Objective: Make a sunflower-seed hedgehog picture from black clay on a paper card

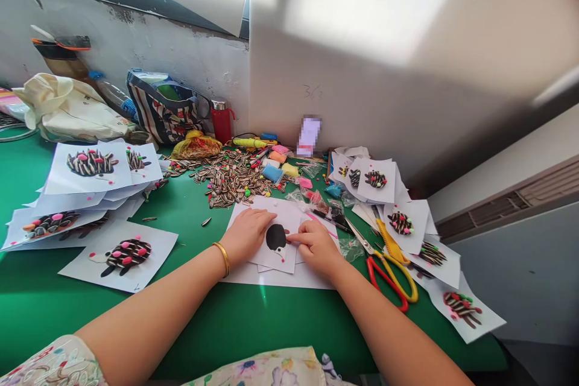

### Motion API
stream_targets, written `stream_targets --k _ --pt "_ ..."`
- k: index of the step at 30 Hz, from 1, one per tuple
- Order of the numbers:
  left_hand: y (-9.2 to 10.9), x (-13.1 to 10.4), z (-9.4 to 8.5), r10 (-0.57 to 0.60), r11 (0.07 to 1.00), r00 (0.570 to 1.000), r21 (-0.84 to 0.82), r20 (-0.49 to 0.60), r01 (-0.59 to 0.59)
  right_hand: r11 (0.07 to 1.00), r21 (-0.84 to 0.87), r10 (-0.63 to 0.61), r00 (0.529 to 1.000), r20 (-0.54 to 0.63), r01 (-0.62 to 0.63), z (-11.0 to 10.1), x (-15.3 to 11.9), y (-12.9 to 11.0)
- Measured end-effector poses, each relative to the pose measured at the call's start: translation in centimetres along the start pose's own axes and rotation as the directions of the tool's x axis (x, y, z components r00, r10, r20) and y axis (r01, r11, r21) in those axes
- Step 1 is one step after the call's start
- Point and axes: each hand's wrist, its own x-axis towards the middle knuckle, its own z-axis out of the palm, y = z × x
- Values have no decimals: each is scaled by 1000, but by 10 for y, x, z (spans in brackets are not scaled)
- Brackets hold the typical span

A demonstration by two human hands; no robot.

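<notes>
A small white paper card (286, 217) lies before me on larger white sheets. On it sits a rounded black clay shape (275, 236) with a small pointed face drawn at its lower right and a reddish dot at the tip. My left hand (248, 233) rests flat along the card's left side, fingers stretched out, a gold bangle at the wrist. From the right, my right hand (316, 246) reaches in with its index finger extended and the other fingers curled. That fingertip touches a small brown piece at the black shape's right edge. I see nothing held in either hand.
Finished seed hedgehog cards (118, 256) are stacked at left; more cards (402, 224) lie at right. A pile of striped sunflower seeds (235, 175) and coloured clay blocks (272, 173) sit behind the card. Scissors (389, 265) lie right of my right hand. A red flask (221, 122) stands behind.
</notes>
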Motion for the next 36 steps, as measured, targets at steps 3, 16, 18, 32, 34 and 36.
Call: stream_targets --k 3,16,18,32,34,36 --pt "0 0 0 -3 1000 1000 8 12 3 1000 1 -20 1000 -18 20 -1 -1 -1" --pt "2 0 -2 -11 1000 1000 13 15 11 998 -27 -57 998 33 58 -3 -3 -4" --pt "2 0 -1 -9 1000 1000 13 10 9 998 -32 -50 998 45 52 -3 -3 -3" --pt "-1 -1 2 -2 1000 1000 17 -14 2 991 129 16 998 69 -25 -5 -3 -5" --pt "-1 -1 2 -4 1000 1000 21 -14 4 992 119 38 995 87 -48 -5 -3 -7" --pt "-1 -1 2 -4 1000 1000 24 -14 4 992 103 62 994 96 -71 -5 -3 -8"
